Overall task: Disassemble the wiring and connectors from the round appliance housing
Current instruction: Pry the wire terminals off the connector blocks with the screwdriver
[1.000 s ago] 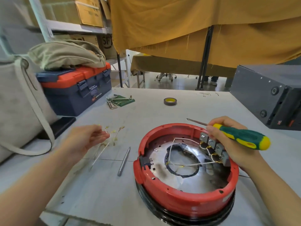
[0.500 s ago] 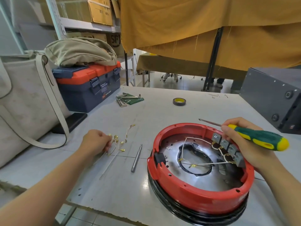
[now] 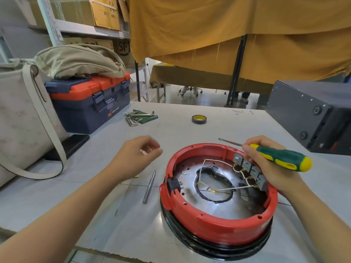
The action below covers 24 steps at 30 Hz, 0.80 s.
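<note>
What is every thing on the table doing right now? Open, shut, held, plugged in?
Toolbox: lid shut, bag on top.
Screwdriver: held in the right hand.
Left hand: empty, fingers loosely curled.
Red housing: open on top, white wires attached to grey connectors.
Tape roll: lying flat.

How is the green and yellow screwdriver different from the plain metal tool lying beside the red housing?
The screwdriver has a thick green and yellow handle; the metal tool is bare grey, slim all along. The right hand grips the screwdriver above the table; the metal tool lies flat on the table, untouched. Both are long and narrow.
</note>
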Available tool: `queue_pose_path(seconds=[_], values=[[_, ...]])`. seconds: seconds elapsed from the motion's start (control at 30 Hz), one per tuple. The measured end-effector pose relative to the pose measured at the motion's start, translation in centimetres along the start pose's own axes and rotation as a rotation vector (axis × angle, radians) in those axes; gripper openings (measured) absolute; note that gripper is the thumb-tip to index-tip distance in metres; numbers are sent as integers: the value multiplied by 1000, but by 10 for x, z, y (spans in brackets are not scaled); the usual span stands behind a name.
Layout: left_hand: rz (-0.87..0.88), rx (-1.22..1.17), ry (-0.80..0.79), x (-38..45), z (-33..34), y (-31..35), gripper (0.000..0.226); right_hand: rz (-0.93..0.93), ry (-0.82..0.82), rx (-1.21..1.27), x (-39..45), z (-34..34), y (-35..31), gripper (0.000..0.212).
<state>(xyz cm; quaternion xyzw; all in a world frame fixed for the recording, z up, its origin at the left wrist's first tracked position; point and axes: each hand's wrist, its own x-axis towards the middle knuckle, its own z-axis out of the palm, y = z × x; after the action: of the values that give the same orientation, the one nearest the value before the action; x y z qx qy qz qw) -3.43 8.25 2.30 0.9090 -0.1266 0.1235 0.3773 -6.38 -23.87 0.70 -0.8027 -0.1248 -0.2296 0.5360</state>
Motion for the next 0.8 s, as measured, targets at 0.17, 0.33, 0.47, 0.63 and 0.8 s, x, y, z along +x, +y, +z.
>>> queue_pose_path(seconds=[0.17, 0.33, 0.47, 0.63, 0.8], values=[[324, 117, -291, 10, 29, 43, 48, -19, -19, -23, 2, -1, 3, 4], [431, 330, -439, 22, 62, 61, 76, -6, 6, 35, 2, 0, 3, 8], [412, 520, -481, 27, 75, 59, 86, 34, 33, 111, 2, -1, 4, 13], [401, 602, -443, 27, 74, 57, 86, 40, 54, 153, 5, -3, 2, 9], [354, 665, -395, 26, 68, 64, 81, 29, 128, 200, 6, -9, -3, 11]])
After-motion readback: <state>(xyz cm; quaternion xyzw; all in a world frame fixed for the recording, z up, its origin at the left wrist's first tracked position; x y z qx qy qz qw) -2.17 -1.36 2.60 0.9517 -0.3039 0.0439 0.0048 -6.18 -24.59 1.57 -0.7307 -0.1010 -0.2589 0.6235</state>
